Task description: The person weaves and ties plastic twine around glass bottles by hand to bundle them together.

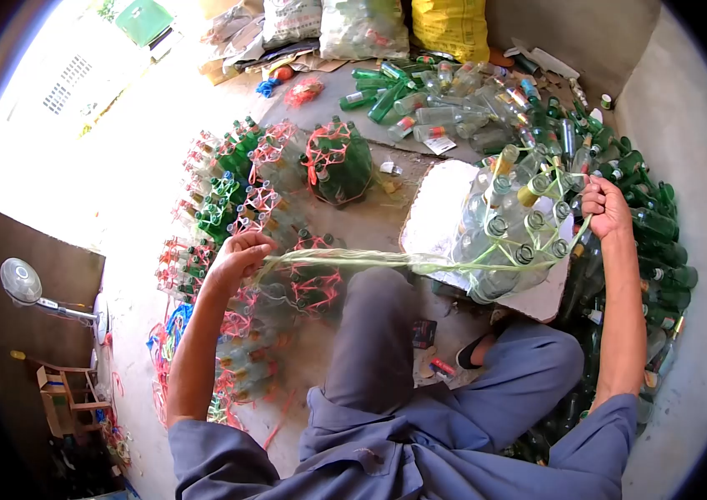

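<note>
A cluster of clear glass bottles (pixel 487 212) stands upright on a white board (pixel 437 200) in front of me. Pale green plastic twine (pixel 345 257) runs around and between the bottle necks. My left hand (pixel 241 257), out to the left, is closed on a long bunch of strands stretched level from the bottles. At the right side of the cluster, my right hand (pixel 605 207) grips the twine close to the necks in a fist. Part of the board is hidden under the bottles.
Bundles of bottles tied with red twine (pixel 337 162) stand on the left. Loose green and clear bottles (pixel 453 104) lie heaped at the back and along the right wall. Full sacks (pixel 449 29) stand behind. A fan (pixel 22 281) is at far left.
</note>
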Demonstrator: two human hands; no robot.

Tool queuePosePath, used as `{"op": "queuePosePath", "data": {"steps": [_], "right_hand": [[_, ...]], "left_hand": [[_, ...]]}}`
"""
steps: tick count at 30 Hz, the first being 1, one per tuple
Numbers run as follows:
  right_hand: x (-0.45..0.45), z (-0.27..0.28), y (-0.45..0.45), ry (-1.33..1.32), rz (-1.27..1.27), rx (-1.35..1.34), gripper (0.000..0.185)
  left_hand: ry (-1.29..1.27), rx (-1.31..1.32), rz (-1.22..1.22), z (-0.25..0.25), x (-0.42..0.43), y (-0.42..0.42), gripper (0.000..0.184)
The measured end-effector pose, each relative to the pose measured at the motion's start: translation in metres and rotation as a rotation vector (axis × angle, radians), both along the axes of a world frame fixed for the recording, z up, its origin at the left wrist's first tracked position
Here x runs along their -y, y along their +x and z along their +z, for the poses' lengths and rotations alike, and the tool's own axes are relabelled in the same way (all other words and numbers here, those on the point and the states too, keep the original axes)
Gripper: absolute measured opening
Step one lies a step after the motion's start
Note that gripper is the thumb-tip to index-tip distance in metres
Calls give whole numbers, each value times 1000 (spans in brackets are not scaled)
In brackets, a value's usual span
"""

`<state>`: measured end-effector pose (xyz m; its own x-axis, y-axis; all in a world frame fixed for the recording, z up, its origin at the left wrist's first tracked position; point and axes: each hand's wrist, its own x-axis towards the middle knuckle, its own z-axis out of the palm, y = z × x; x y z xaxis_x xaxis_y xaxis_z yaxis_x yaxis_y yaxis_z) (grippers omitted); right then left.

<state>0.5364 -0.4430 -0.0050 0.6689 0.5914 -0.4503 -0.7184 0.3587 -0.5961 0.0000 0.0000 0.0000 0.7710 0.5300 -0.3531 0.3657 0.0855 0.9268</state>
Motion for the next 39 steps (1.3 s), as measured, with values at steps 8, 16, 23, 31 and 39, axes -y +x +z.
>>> {"op": "queuePosePath", "data": {"steps": [8, 16, 23, 31, 39], "right_hand": [[-6, 15, -19, 68, 32, -41, 16], [-1, 29, -37, 5, 42, -7, 17], [2, 31, -42, -1, 27, -58, 9], [0, 33, -60, 23, 4, -30, 7], [-4, 41, -52, 31, -62, -22, 11]], "left_hand": [[-21, -23, 44, -5, 20, -19, 18], [113, -232, -17, -40, 46, -39, 18], [551, -75, 51, -46, 75, 7, 21], [669, 384, -334, 26, 190, 107, 26], [538, 594, -623, 59, 285, 207, 49]]}}
